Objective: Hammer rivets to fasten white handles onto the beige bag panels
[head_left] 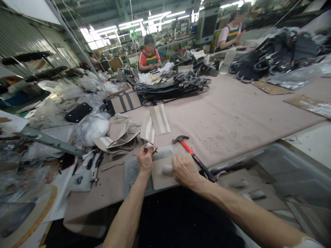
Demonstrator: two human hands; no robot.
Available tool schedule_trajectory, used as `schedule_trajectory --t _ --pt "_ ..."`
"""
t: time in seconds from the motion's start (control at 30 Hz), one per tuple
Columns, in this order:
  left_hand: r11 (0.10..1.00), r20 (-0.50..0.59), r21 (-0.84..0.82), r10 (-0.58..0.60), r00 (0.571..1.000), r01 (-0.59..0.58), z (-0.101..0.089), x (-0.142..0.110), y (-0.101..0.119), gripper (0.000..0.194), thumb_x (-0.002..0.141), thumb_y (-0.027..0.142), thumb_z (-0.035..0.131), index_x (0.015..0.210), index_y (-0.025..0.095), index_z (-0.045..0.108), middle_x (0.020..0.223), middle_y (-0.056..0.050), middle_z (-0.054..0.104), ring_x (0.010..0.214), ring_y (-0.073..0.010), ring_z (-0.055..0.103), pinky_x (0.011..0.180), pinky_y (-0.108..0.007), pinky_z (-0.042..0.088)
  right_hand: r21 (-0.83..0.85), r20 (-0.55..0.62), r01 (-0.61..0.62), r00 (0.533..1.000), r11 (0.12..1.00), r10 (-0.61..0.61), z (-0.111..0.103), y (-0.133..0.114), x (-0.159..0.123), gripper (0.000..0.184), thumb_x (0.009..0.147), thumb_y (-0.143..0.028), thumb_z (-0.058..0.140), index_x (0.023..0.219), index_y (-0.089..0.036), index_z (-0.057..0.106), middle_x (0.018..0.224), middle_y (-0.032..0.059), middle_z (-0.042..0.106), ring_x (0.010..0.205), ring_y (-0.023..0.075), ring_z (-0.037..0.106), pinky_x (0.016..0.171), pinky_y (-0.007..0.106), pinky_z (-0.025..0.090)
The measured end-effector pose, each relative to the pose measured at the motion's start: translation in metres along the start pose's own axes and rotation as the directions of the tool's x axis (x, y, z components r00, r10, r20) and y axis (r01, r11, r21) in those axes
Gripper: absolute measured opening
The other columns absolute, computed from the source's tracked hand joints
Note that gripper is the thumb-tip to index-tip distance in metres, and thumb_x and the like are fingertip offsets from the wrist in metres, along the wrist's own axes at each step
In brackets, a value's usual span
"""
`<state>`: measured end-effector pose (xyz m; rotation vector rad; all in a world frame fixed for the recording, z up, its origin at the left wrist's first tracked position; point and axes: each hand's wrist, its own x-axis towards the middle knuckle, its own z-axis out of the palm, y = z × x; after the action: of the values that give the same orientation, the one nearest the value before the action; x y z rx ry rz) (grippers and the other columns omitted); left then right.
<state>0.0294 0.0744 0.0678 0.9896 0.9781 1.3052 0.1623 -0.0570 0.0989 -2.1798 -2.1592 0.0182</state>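
Note:
My left hand (145, 159) is closed around a short white-wrapped tool with a thin dark tip (150, 147), held above a grey board (131, 172). A beige panel (158, 175) lies on the board near the table's front edge. Over this panel is my right hand (184, 169), its fingers curled and slightly blurred. A pale rounded piece (167, 168) shows on the panel beside those fingers; whether they grip it is unclear. Just right of the panel lies a claw hammer (192, 153) with a red and black handle.
Striped beige pieces (160, 119) lie beyond my left hand. Stacked black straps (173, 86) and dark bags (281, 55) occupy the far side. Scissors (96, 167) and plastic bags are at left. A grey bin (284, 165) with panels stands at right. Two people sit across the table.

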Motion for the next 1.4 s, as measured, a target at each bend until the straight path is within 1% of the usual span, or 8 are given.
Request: schedule_trajectory --t 0.1,0.17,0.3,0.4,0.63,0.77,0.9,1.4 --pt "0.989 0.024 0.063 0.135 0.991 -0.136 -0.009 0.0 0.022 0.034 0.07 0.037 0.079 0.092 0.014 0.068 0.081 -0.003 0.072 0.073 -0.0165 0.071 0.076 -0.031 0.057 0.113 0.101 -0.166 0.983 0.98 0.155 -0.011 -0.002 -0.001 0.017 0.089 -0.024 0.047 0.099 -0.014 0.056 0.085 0.0136 0.064 0.078 0.0284 0.064 0.064 0.035 0.041" --pt "0.979 0.06 0.112 0.167 0.984 -0.173 -0.01 -0.001 0.027 0.034 0.071 0.037 0.079 0.093 0.014 0.068 0.082 -0.004 0.073 0.075 -0.0168 0.071 0.076 -0.03 0.057 0.201 0.155 -0.239 0.965 0.95 0.21 -0.009 -0.004 -0.003 0.03 0.091 -0.039 0.052 0.107 -0.014 0.054 0.084 0.0123 0.067 0.079 0.0297 0.067 0.063 0.034 0.043" --pt "0.986 0.165 0.15 0.05 0.985 -0.075 -0.006 -0.006 0.007 0.035 0.07 0.036 0.08 0.095 0.015 0.068 0.082 -0.004 0.074 0.075 -0.0165 0.07 0.075 -0.028 0.056 0.331 0.162 -0.283 0.957 0.9 0.241 0.012 -0.014 -0.009 0.06 0.092 -0.046 0.054 0.137 -0.01 0.04 0.092 0.0137 0.07 0.087 0.03 0.069 0.071 0.036 0.047" --pt "0.982 0.245 0.186 -0.027 0.969 -0.02 -0.001 -0.011 -0.017 0.033 0.07 0.037 0.08 0.093 0.016 0.068 0.085 -0.005 0.075 0.078 -0.0169 0.07 0.075 -0.027 0.054 0.375 0.146 -0.263 0.964 0.889 0.223 0.026 -0.02 -0.013 0.067 0.095 -0.047 0.052 0.149 -0.015 0.031 0.099 0.0138 0.071 0.09 0.0308 0.069 0.074 0.037 0.049" --pt "0.962 0.352 0.272 -0.107 0.93 0.008 -0.002 -0.019 -0.032 0.029 0.073 0.04 0.076 0.09 0.017 0.07 0.085 -0.005 0.074 0.078 -0.0182 0.068 0.073 -0.027 0.053 0.521 0.12 -0.236 0.972 0.82 0.204 0.035 -0.022 -0.022 0.059 0.094 -0.052 0.051 0.14 -0.016 0.045 0.102 0.0124 0.071 0.093 0.0291 0.068 0.077 0.037 0.049" --pt "0.967 0.369 0.254 -0.115 0.922 0.019 -0.002 -0.02 -0.029 0.03 0.074 0.041 0.076 0.089 0.016 0.07 0.084 -0.005 0.074 0.077 -0.0183 0.068 0.073 -0.028 0.053 0.49 0.066 -0.188 0.982 0.851 0.179 0.041 -0.02 -0.024 0.04 0.097 -0.051 0.046 0.113 -0.018 0.061 0.097 0.0097 0.068 0.089 0.0254 0.066 0.073 0.034 0.047" --pt "0.962 0.395 0.273 -0.125 0.91 0.014 -0.003 -0.02 -0.031 0.032 0.072 0.043 0.076 0.09 0.017 0.07 0.083 -0.006 0.074 0.073 -0.0184 0.067 0.068 -0.027 0.053 0.45 0.068 -0.202 0.979 0.87 0.193 0.046 -0.02 -0.022 0.039 0.099 -0.051 0.042 0.094 -0.019 0.064 0.089 0.0071 0.067 0.082 0.0216 0.065 0.069 0.031 0.044" --pt "0.934 0.469 0.351 -0.111 0.876 -0.07 -0.003 -0.022 -0.025 0.026 0.075 0.04 0.073 0.088 0.018 0.069 0.083 -0.006 0.074 0.072 -0.0178 0.065 0.067 -0.027 0.052 0.45 0.086 -0.245 0.969 0.859 0.231 0.038 -0.021 -0.021 0.035 0.098 -0.048 0.043 0.095 -0.019 0.062 0.088 0.0067 0.068 0.082 0.0216 0.065 0.069 0.03 0.042"
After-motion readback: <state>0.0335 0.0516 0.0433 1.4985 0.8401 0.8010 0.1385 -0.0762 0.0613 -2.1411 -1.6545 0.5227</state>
